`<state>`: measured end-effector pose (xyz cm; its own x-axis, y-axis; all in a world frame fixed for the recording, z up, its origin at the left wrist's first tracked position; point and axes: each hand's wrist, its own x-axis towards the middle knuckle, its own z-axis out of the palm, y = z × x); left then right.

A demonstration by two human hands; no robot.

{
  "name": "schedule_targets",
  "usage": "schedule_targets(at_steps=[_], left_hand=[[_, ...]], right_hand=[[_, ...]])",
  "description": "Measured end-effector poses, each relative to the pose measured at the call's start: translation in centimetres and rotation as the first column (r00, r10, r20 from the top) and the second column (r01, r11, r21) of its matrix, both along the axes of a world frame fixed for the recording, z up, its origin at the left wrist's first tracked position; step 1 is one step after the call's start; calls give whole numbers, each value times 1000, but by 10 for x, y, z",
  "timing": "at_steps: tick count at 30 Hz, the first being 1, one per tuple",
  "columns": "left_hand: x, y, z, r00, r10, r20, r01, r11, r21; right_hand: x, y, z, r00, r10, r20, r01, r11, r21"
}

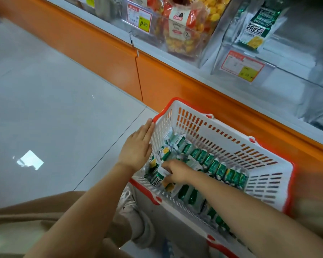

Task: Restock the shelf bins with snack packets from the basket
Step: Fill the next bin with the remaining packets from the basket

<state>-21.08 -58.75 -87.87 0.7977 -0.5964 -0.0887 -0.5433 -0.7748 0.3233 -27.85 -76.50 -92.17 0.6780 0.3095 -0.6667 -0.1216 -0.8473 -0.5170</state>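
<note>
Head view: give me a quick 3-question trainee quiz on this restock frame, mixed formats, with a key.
1. True or false: the left hand grips a packet.
2. Where is the right hand?
A. Inside the basket, fingers curled on a green packet
B. Up at a shelf bin
C. Flat on the floor
3. Fill in: the yellow part of the price tag on the upper left bin reads ___.

Key
1. False: it lies flat against the outside of the basket, fingers straight.
2. A
3. 9.90
</note>
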Motion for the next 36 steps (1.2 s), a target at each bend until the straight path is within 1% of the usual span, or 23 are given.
schedule_targets(at_steps=[3, 4, 6, 9, 11, 14, 17, 20, 22, 23, 25, 28, 31, 33, 36], left_hand=[[1, -5, 6, 1000, 20, -6, -19, 994, 107], [2, -6, 10, 1000, 23, -10, -21, 990, 142], [4, -9, 20, 1000, 23, 7, -24, 980, 200], [6, -14, 40, 1000, 13, 26, -20, 964, 263], [8, -20, 54, 999, 19, 45, -29, 975, 219], [11, -33, 83, 996, -2, 88, -7, 995, 98], [17, -52, 121, 989, -32, 144, 34, 999, -12], [24, -70, 158, 971, -85, 221, 117, 984, -135], [29, -82, 178, 952, -115, 285, 166, 973, -160], [32, -89, 185, 940, -127, 315, 185, 969, -162], [36, -101, 198, 917, -143, 373, 218, 962, -167], [47, -118, 207, 883, -161, 442, 260, 950, -173], [64, -131, 209, 856, -176, 486, 291, 941, -173], [76, -140, 209, 853, -178, 490, 294, 941, -170], [91, -151, 204, 839, -191, 509, 297, 945, -135]], right_hand=[[-7, -10, 11, 999, -30, 13, 29, 997, 65], [-8, -14, 18, 997, -71, 17, 69, 992, 103], [-10, -24, 33, 984, -158, 83, 141, 974, 180], [-10, -40, 71, 929, -317, 192, 246, 915, 321], [-9, -51, 101, 876, -367, 313, 250, 900, 357], [-1, -69, 147, 785, -399, 475, 237, 901, 364], [8, -87, 192, 656, -457, 601, 229, 879, 418], [17, -104, 239, 481, -571, 665, 238, 815, 528], [24, -118, 265, 372, -607, 702, 250, 794, 554], [29, -126, 274, 334, -607, 721, 261, 794, 548], [41, -144, 287, 288, -608, 740, 288, 792, 538], [56, -170, 297, 252, -616, 746, 328, 780, 533], [68, -191, 296, 236, -580, 780, 409, 787, 462], [77, -204, 289, 243, -554, 796, 454, 790, 411], [91, -220, 275, 287, -537, 793, 533, 778, 334]])
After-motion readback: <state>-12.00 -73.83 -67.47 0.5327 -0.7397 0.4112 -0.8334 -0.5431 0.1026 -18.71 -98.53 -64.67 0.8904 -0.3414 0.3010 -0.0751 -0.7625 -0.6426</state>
